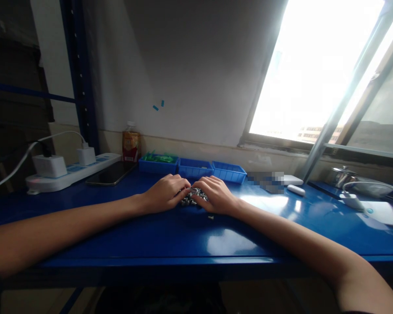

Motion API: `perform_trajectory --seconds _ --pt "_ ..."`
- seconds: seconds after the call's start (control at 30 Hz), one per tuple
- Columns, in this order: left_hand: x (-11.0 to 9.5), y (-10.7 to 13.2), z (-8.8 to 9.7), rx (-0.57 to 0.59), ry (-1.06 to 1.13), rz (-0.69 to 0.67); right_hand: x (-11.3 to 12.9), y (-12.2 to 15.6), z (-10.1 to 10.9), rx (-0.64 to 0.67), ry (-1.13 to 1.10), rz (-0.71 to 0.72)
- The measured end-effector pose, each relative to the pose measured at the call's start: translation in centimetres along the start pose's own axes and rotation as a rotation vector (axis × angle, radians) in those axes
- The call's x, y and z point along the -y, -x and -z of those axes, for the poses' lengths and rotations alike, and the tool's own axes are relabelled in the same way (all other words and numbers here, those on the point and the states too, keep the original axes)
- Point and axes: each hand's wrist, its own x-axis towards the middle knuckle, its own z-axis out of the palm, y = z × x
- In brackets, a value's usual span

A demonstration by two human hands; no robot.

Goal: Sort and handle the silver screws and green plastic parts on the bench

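A small heap of silvery metal parts [191, 198] lies on the blue table [170, 235] between my hands. My left hand [165, 192] rests at the heap's left side, fingers curled in toward it. My right hand [216, 195] rests at its right side, fingers bent and pinching at the parts. What either set of fingertips holds is too small to make out. One loose part [211, 216] lies just in front of my right hand.
Three blue bins [192, 168] stand in a row behind the hands, the left one holding green pieces. A drink bottle [130, 145], a phone [111, 173] and a white power strip [68, 172] are at the left. White devices [370, 207] and a metal pot [342, 175] are at the right.
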Motion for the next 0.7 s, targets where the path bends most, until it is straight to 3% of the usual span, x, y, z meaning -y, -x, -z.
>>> perform_trajectory --seconds 0.17,0.4,0.7 --pt "-0.17 -0.03 0.15 0.02 0.02 0.008 -0.08 0.03 -0.16 -0.003 0.018 0.017" --pt "-0.25 0.05 0.07 -0.043 0.023 -0.005 -0.07 0.02 -0.17 0.0 0.032 0.018" --pt "-0.29 -0.09 0.27 0.007 0.014 -0.012 -0.16 0.16 -0.28 -0.001 -0.003 0.015"
